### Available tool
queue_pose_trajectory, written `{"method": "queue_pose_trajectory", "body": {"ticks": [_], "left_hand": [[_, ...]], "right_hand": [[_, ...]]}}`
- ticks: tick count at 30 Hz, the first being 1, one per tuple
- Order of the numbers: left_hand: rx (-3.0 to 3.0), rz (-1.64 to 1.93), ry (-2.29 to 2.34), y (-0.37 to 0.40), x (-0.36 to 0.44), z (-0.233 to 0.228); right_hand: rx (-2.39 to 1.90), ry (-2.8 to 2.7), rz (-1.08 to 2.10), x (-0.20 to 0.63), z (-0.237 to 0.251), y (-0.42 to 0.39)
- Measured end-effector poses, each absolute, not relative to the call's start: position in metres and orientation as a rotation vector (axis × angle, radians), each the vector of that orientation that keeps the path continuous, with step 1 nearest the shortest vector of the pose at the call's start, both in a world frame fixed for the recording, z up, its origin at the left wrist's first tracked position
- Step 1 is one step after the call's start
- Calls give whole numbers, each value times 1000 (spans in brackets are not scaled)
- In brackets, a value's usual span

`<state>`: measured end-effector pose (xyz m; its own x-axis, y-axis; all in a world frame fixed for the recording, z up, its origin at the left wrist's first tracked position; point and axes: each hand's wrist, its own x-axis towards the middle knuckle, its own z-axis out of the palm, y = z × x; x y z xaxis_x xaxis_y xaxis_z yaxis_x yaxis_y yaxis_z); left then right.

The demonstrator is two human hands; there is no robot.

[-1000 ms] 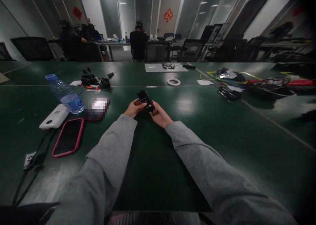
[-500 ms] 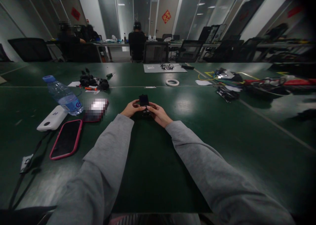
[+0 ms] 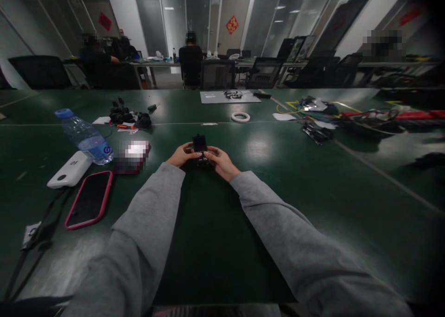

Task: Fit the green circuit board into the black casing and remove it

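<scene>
A small black device (image 3: 200, 146) stands upright between both hands over the middle of the green table (image 3: 285, 178), its darker face turned toward the camera and its lower part hidden behind the fingers. The left hand (image 3: 181, 155) closes on it from the left, thumb laid across toward its lower edge; the right hand (image 3: 219, 161) closes on it from the right, fingers curled in and the thumb tip meeting the device near the left thumb. Both forearms come up from the bottom of the view in grey sleeves (image 3: 149, 224) and rest on or just above the tabletop. To the left of the hands lies a small blurred item (image 3: 134, 152), and beside that a clear water bottle (image 3: 85, 136) with a blue cap lies tilted, its base toward the hands. Just beside the bottle rests a white power bank (image 3: 69, 169), and nearer the camera a phone in a pink case (image 3: 89, 199) lies face up with a dark screen. A black strap (image 3: 34, 236) runs along the left edge. Farther back, a cluster of black parts (image 3: 127, 115) sits near an orange-handled tool (image 3: 124, 126), and a white tape roll (image 3: 240, 117) lies well beyond the hands. A tangle of cables and parts (image 3: 323, 117) spreads on the right. People sit at desks in the background.
</scene>
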<state>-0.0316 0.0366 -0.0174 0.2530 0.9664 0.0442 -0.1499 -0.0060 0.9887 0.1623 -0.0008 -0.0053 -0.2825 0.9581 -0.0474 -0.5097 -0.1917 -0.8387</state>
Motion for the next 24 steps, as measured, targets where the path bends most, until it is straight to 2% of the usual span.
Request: {"method": "queue_pose_trajectory", "body": {"ticks": [24], "left_hand": [[1232,1047,932,37,-31,-17]], "right_hand": [[-745,-873,1713,164,-8,2]]}}
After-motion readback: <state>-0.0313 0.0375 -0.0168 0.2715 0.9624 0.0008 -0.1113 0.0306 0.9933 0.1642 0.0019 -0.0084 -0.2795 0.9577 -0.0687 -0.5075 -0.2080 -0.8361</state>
